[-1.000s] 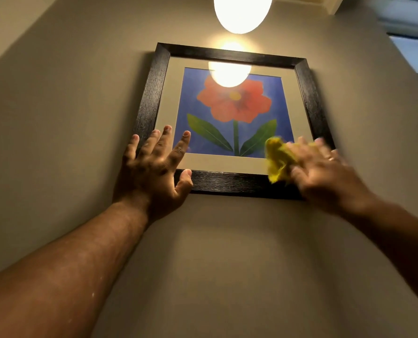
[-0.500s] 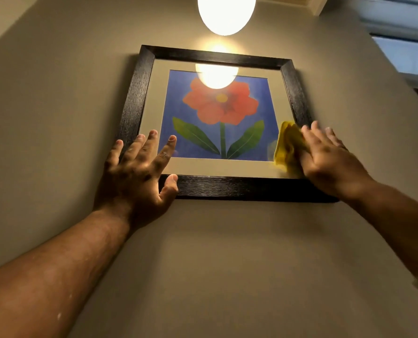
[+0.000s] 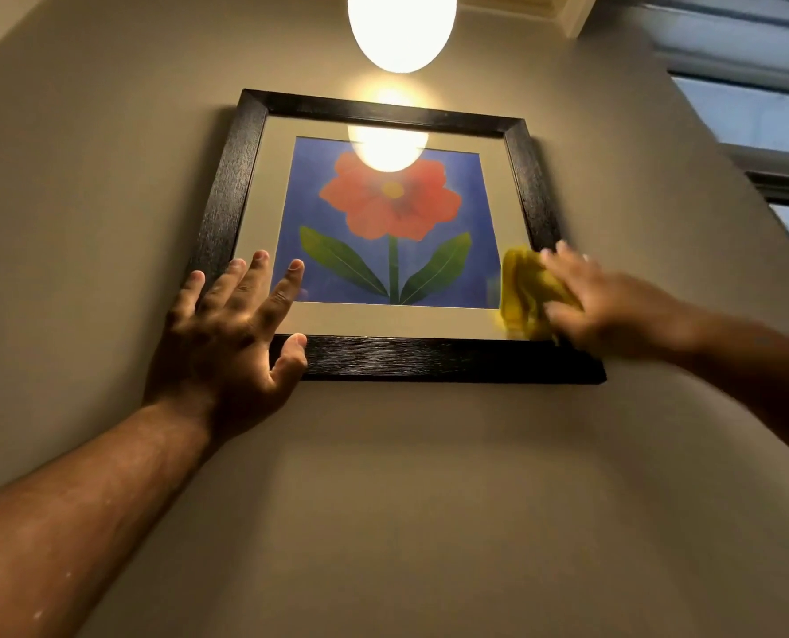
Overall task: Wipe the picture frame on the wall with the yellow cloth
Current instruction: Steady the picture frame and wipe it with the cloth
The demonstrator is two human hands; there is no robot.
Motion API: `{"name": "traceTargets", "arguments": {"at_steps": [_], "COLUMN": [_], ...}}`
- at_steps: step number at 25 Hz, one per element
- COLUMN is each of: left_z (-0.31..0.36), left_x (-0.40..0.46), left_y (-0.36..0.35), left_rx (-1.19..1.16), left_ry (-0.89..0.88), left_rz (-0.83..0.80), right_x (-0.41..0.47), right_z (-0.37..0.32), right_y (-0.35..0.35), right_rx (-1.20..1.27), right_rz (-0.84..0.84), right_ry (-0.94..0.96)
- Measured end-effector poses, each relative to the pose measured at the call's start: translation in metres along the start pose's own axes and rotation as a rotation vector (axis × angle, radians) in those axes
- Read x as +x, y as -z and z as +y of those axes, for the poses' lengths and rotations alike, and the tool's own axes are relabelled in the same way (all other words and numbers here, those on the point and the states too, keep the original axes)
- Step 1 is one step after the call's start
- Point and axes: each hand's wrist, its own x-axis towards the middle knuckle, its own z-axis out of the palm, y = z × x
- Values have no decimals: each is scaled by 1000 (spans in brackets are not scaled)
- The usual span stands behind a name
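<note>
The picture frame (image 3: pixel 452 359) is being braced by the spread-fingered left hand (image 3: pixel 231 333); the yellow cloth (image 3: pixel 524 292) is being pressed flat against its lower right corner by the right hand (image 3: pixel 609 306).

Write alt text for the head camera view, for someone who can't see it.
A right hand presses a yellow cloth on the lower right corner of a black picture frame, while the left hand steadies its lower left corner.
</note>
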Motion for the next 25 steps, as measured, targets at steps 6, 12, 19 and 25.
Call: {"name": "traceTargets", "arguments": {"at_steps": [6, 12, 19, 25], "left_z": [0, 3, 1, -1], "left_x": [1, -2, -1, -1], "left_y": [0, 1, -1, -1], "left_rx": [-16, -2, -46, -61], "left_ry": [-17, 24, 14, -13], "left_rz": [2, 7, 11, -23], "right_x": [4, 165, -38, -55], "right_z": [4, -25, -27, -156], "right_y": [-10, 52, -34, -86], "right_rx": [-26, -169, -66, -24], "right_rz": [36, 142, 277, 370], "right_ry": [47, -373, -251, 31]}}
